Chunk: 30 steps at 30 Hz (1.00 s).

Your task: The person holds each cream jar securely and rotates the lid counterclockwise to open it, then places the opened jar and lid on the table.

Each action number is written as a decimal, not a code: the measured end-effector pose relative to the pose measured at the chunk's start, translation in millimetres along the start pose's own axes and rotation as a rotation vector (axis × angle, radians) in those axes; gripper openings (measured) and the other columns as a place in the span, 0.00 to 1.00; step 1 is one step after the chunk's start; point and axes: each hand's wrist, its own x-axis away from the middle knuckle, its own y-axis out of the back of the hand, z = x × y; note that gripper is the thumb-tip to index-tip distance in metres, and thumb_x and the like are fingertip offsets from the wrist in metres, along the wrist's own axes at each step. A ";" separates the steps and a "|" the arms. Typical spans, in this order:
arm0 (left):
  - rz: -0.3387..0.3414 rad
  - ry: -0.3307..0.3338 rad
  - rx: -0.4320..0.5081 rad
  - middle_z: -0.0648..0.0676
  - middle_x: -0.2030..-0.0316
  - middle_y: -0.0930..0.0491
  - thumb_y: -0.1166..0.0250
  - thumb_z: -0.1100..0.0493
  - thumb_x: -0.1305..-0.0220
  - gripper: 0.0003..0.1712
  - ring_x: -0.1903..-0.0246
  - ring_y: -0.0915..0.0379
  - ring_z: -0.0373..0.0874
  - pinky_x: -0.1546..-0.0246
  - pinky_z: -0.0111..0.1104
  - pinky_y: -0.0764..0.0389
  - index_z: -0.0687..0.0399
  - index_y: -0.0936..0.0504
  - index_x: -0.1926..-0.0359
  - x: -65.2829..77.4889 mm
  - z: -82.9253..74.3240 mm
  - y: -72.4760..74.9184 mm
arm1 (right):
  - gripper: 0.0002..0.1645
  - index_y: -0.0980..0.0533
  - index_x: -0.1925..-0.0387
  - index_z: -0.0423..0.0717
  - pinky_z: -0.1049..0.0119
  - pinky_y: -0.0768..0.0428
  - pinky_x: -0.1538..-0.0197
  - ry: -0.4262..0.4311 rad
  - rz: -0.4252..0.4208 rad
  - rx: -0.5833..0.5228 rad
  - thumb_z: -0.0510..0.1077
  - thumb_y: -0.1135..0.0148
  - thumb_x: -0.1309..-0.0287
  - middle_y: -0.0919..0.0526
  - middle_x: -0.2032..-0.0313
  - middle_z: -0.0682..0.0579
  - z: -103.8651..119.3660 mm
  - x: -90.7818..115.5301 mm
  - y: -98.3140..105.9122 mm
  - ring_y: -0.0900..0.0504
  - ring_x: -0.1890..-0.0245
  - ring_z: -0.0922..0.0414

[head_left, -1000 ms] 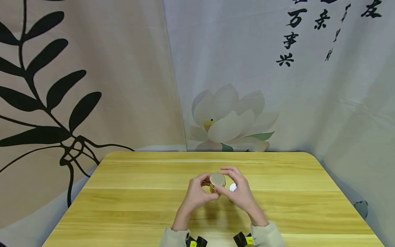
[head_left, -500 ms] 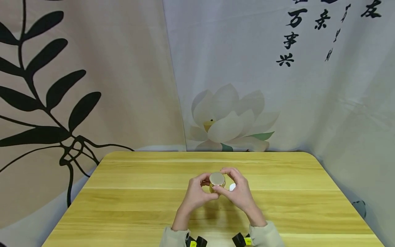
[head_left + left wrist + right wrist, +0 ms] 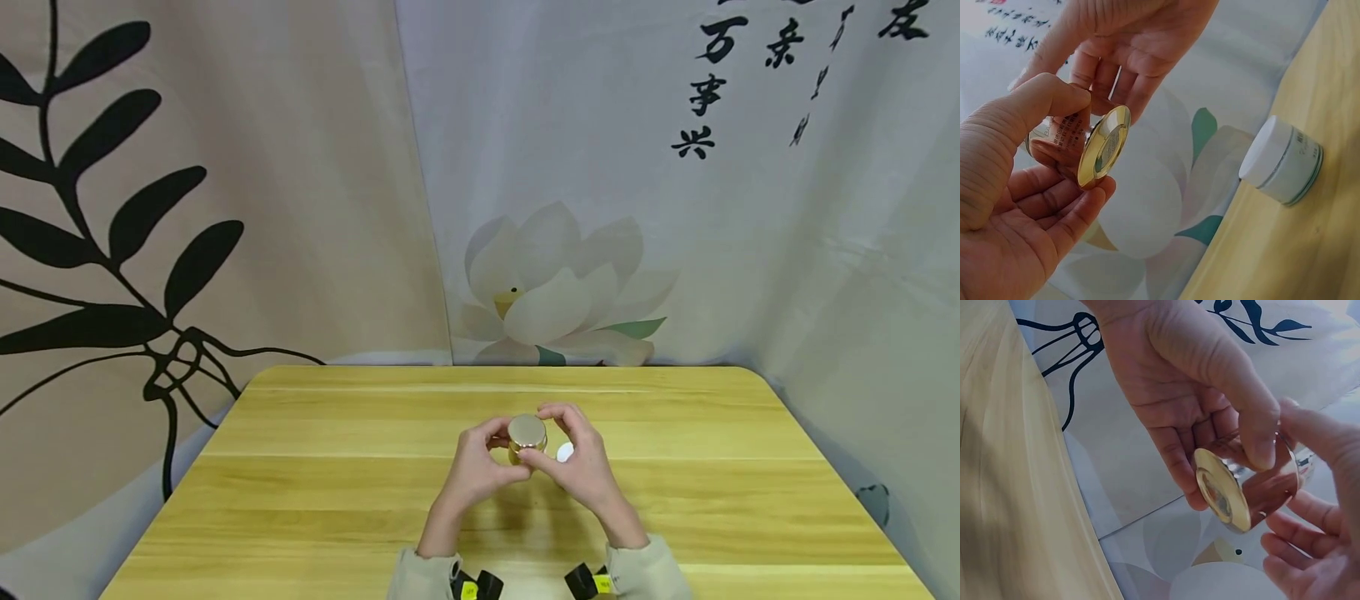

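Note:
A shiny gold cosmetic jar (image 3: 527, 435) with a flat round lid is held upright over the table between both hands. My left hand (image 3: 480, 467) grips its body near the flared base, thumb on one side and fingers on the other; small print shows on the jar in the left wrist view. My right hand (image 3: 581, 462) has its thumb and fingertips around the lid end. In the right wrist view the gold base (image 3: 1222, 490) faces the camera. A white jar with a white lid (image 3: 1282, 159) stands on the table behind the right hand, mostly hidden in the head view.
The light wooden table (image 3: 337, 500) reaches back to a hanging cloth (image 3: 322, 208) printed with a lotus, dark leaves and writing. Black wrist cameras (image 3: 585, 581) sit by both pale sleeves.
The right hand has shifted very slightly left. Both hands keep hold of the gold jar, and the white jar stays where it stood.

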 end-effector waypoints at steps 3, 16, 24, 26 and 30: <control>0.000 -0.001 0.004 0.58 0.64 0.20 0.30 0.72 0.57 0.22 0.65 0.25 0.49 0.57 0.44 0.22 0.69 0.21 0.56 -0.7 -0.3 0.2 | 0.24 0.25 0.58 0.41 0.49 0.36 0.38 0.019 -0.007 0.004 0.37 0.25 0.59 0.24 0.52 0.48 0.6 -0.4 -0.4 0.27 0.46 0.49; 0.012 -0.003 0.005 0.60 0.63 0.19 0.30 0.73 0.58 0.22 0.64 0.25 0.50 0.56 0.47 0.22 0.70 0.21 0.56 -2.0 -1.7 1.2 | 0.28 0.27 0.46 0.41 0.47 0.31 0.42 0.118 0.036 0.034 0.34 0.32 0.52 0.25 0.49 0.45 0.2 -0.4 -0.2 0.28 0.45 0.48; 0.019 -0.002 0.008 0.59 0.63 0.19 0.30 0.74 0.59 0.23 0.64 0.25 0.50 0.57 0.48 0.22 0.69 0.21 0.56 -2.6 -0.8 0.2 | 0.26 0.27 0.58 0.41 0.50 0.36 0.38 0.012 -0.006 0.017 0.37 0.24 0.60 0.26 0.50 0.47 -1.2 -0.8 -2.7 0.29 0.45 0.49; 0.019 -0.005 -0.003 0.58 0.63 0.19 0.30 0.73 0.59 0.23 0.65 0.25 0.49 0.58 0.47 0.22 0.69 0.21 0.56 -2.8 0.7 -0.4 | 0.24 0.26 0.56 0.41 0.49 0.34 0.39 0.033 0.007 0.010 0.36 0.26 0.58 0.26 0.49 0.46 -2.1 -0.4 -1.8 0.28 0.45 0.49; 0.009 -0.006 -0.021 0.56 0.64 0.19 0.29 0.72 0.59 0.23 0.65 0.25 0.47 0.58 0.45 0.21 0.67 0.21 0.56 -4.4 19.1 -4.9 | 0.24 0.25 0.50 0.40 0.50 0.29 0.44 0.111 0.045 0.024 0.34 0.32 0.51 0.26 0.48 0.44 -3.9 0.5 0.4 0.28 0.46 0.49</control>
